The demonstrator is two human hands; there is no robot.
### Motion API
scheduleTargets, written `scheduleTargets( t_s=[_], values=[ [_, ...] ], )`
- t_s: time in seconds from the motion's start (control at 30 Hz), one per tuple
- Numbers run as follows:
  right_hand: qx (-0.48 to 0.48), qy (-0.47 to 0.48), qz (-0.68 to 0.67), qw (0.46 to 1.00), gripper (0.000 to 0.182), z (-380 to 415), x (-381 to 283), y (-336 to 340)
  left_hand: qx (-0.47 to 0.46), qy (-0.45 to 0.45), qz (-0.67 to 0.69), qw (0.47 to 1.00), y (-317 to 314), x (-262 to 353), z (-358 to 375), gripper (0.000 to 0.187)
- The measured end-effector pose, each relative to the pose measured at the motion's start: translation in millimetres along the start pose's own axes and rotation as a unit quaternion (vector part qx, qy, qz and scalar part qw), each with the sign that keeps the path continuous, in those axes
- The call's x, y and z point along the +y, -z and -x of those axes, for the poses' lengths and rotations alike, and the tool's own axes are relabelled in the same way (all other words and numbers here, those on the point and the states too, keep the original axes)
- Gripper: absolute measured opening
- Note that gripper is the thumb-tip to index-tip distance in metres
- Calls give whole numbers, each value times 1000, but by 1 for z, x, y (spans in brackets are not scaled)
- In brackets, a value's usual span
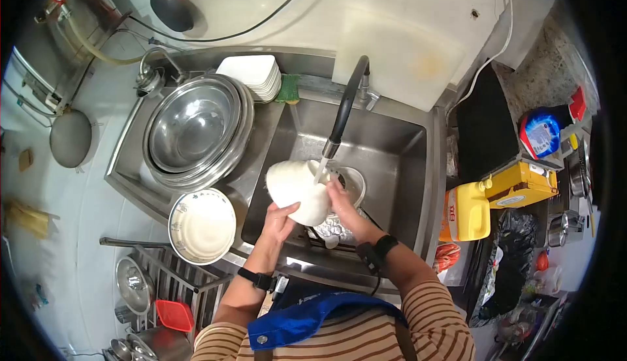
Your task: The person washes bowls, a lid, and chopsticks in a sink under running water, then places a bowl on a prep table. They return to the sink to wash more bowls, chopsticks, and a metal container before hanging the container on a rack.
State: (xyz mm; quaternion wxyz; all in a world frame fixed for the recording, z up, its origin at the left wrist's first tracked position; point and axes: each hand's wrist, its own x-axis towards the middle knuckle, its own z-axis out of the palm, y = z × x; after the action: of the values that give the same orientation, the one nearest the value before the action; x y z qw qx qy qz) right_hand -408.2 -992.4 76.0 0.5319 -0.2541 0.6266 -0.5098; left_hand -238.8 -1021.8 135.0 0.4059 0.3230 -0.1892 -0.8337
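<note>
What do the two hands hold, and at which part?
Both hold one white bowl under the tap: left hand at its lower rim, right hand at its right side.

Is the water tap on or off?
On. A white stream runs from the tap onto the white bowl that both hands hold over the sink.

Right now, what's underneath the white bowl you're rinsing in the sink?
Under the white bowl, held by left hand and right hand, sit another bowl and shiny metal dishes. The sink floor beneath them is hidden.
</note>
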Motion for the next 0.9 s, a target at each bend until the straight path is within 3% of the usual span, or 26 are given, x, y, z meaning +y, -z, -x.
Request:
scheduleTargets(
  t_s=[0.07, 0.13, 0.17, 0.27, 0.33, 0.4, 0.43, 0.5, 0.57, 0.6, 0.67, 0.73, 0.8, 0.87, 0.9],
  values=[
    [-69, 148, 122, 979, 60, -16, 5, -2, -18, 5, -97, 995, -11, -5, -4, 34],
    [-78, -57, 15, 995, 65, 0, -36, 1, -24, 35, -245, 969, -11, -18, -10, 27],
    [-78, -161, -39, 983, 68, 9, -50, 3, -28, -4, -386, 922, -27, -15, -5, 23],
    [-54, -228, -113, 966, 70, 28, -46, -1, -114, -29, -625, 771, -29, -8, -13, 23],
    [-76, -211, -205, 953, 70, 34, -38, 3, -144, -35, -812, 564, -39, -18, -12, 24],
    [-86, -189, -251, 945, 67, 31, -20, 7, -215, -50, -841, 494, -33, -35, -13, 22],
    [-67, -151, -205, 965, 56, 21, -3, 15, -240, -17, -771, 589, -28, -37, -14, 23],
    [-28, -209, -218, 953, 51, 25, -6, 30, -272, 48, -598, 753, -14, -35, -19, 25],
    [8, -256, -212, 943, 53, 42, -29, 35, -246, -148, -715, 638, 16, -41, -39, 36],
    [-22, -257, -197, 946, 53, 45, -29, 40, -225, -241, -756, 565, 21, -39, -41, 41],
    [-86, -258, -159, 949, 54, 49, -28, 49, -100, -362, -848, 373, 20, -35, -44, 50],
    [-92, -243, -134, 956, 56, 62, -47, 45, 7, -290, -893, 343, 15, -26, -57, 57],
    [-57, -239, -137, 960, 53, 68, -54, 44, 84, -21, -877, 472, 17, -20, -72, 60],
    [-7, -243, -175, 954, 58, 69, -68, 45, 129, 17, -847, 515, 13, -15, -83, 44],
    [12, -229, -199, 953, 59, 64, -61, 47, 156, -14, -814, 560, 34, -20, -90, 42]
  ],
)
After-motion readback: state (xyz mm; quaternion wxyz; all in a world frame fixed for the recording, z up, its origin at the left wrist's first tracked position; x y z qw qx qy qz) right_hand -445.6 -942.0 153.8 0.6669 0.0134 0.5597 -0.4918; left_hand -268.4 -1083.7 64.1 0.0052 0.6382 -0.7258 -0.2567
